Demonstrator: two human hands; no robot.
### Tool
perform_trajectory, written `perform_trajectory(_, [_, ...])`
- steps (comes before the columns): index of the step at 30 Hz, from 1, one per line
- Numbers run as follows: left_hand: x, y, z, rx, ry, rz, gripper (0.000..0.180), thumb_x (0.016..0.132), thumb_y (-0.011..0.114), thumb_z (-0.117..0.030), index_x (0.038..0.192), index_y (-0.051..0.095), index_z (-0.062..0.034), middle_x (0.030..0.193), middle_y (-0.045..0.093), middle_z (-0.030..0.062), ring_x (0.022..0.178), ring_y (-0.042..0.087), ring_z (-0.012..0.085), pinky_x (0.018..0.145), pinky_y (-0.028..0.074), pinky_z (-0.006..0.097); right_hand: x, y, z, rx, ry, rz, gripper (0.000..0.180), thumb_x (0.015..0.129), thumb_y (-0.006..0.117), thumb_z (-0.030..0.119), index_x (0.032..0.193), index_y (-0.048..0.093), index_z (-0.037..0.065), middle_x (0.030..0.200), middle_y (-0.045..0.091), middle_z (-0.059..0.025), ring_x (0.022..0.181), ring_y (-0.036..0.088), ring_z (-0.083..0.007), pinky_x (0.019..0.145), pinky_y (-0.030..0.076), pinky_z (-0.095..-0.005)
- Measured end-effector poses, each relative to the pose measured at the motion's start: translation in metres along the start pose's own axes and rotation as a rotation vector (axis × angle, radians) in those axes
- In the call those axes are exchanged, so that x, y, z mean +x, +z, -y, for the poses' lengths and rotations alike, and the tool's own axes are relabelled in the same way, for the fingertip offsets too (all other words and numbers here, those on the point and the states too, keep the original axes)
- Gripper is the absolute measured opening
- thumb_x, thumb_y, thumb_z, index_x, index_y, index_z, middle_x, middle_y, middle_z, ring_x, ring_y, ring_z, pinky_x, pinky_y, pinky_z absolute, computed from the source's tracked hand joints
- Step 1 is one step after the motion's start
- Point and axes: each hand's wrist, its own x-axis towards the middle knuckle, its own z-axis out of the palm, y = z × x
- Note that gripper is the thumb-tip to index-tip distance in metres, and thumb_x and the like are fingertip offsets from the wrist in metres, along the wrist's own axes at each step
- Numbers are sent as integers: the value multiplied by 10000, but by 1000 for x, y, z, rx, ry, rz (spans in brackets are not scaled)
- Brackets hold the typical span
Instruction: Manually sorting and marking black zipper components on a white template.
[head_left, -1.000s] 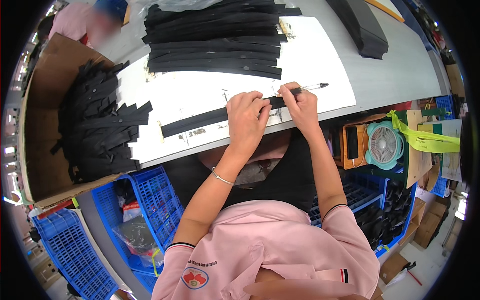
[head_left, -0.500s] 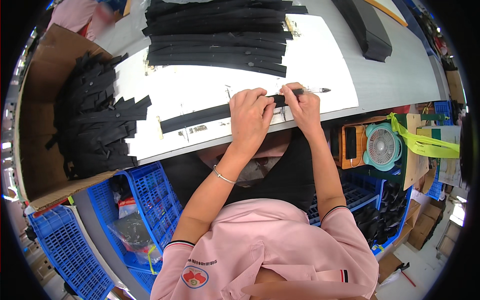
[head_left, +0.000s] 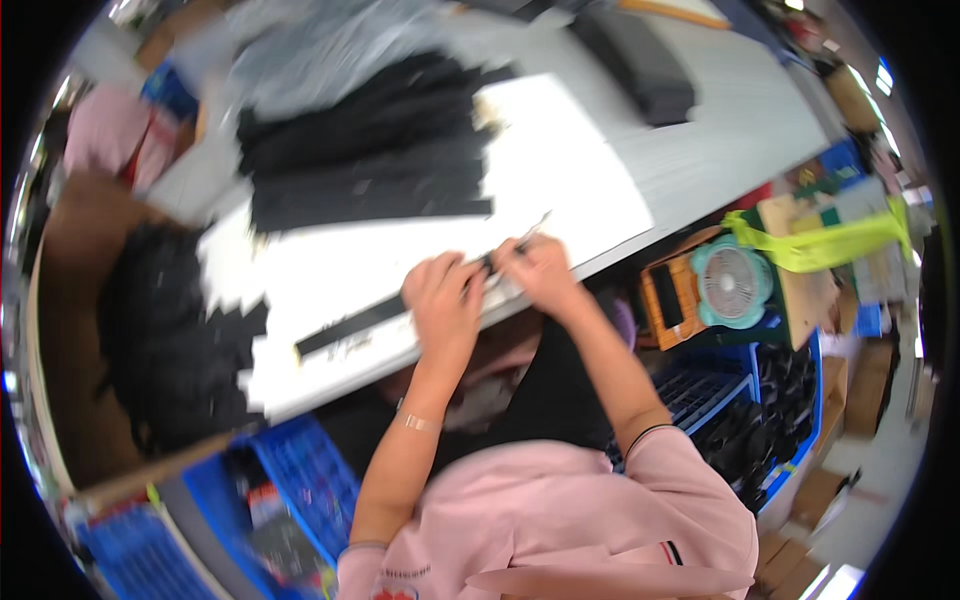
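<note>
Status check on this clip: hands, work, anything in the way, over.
Left hand on black strip; right hand gripping pen. Strip lying on white board. Strip pile farther back, apart from both hands.

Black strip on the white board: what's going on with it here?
A person in a pink shirt is handling it with bare hands. The left hand is on the black strip, and the right hand holds a pen at its right end. The strip lies along the near side of the white board. More strips lie beyond it, and the cardboard box at left holds others. Blur hides any mark.
</note>
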Motion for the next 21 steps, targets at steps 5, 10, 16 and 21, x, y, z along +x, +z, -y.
perform_trajectory(5, [0, -17, 9, 180, -20, 181, 562, 876, 776, -199, 1394, 586, -91, 1543, 445, 165, 1443, 376, 391, 1187, 209, 603, -6, 1, 12, 363, 149, -2, 246, 946, 682, 199, 782, 682, 17, 664, 654, -120, 618, 645, -263, 593, 488, -364])
perform_trajectory(10, [47, -2, 46, 330, -50, 358, 729, 969, 677, -247, 1615, 342, -190, 1700, 227, 140, 1578, 157, 367, 1219, 99, 655, -11, 1, 9, 361, 133, -124, 247, 972, 672, 196, 828, 703, -3, 721, 684, -105, 629, 638, -231, 606, 487, -332])
perform_trajectory(16, [132, 12, 97, 476, 72, 311, 659, 1016, 604, -259, 1617, 337, -215, 1714, 223, 66, 1577, 184, 326, 1226, 125, 647, -4, 1, 12, 364, 185, -100, 274, 972, 669, 187, 817, 690, -38, 732, 687, -119, 610, 612, -214, 590, 476, -332])
perform_trajectory(21, [143, 7, 102, 490, 106, 292, 666, 1002, 630, -267, 1607, 358, -203, 1702, 253, 96, 1568, 209, 344, 1226, 139, 644, -9, 6, 8, 374, 191, -95, 256, 964, 682, 180, 833, 695, -40, 717, 682, -119, 580, 584, -173, 561, 461, -324])
